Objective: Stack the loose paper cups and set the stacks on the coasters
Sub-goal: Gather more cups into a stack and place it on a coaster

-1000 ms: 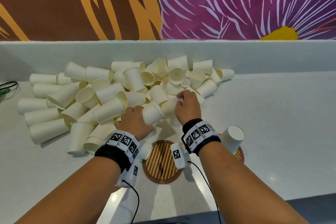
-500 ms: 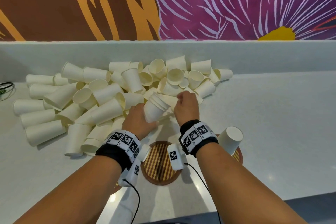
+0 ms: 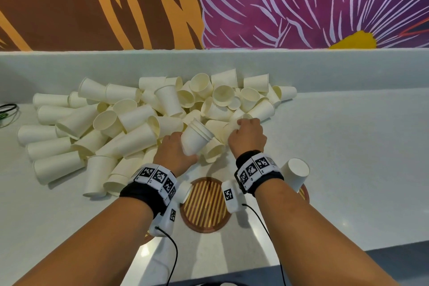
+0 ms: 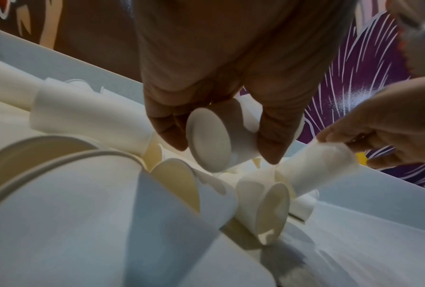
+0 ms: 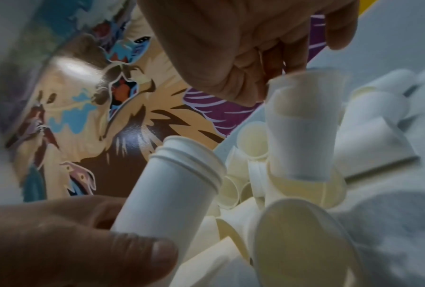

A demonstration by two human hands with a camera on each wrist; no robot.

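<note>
Paper-cup stack [image 3: 196,138] of a few nested cups sits in the left hand [image 3: 173,154], fingers curled round its base end, mouth tilted up and toward the right. Right hand [image 3: 247,136] pinches a single loose cup [image 5: 305,126] by its rim, just beside that mouth, at the near edge of the heap [image 3: 130,123] on the tabletop [image 3: 348,146]. Judgement: base into mouth next. Striped coaster [image 3: 205,204] lies nearer, between the wrists.

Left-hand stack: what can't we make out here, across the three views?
- Cup count in the stack: rims too close together, right wrist view.
- Right coaster: head view, mostly hidden by the upturned cup and the forearm.
- Cup in the right hand: blurred.
</note>
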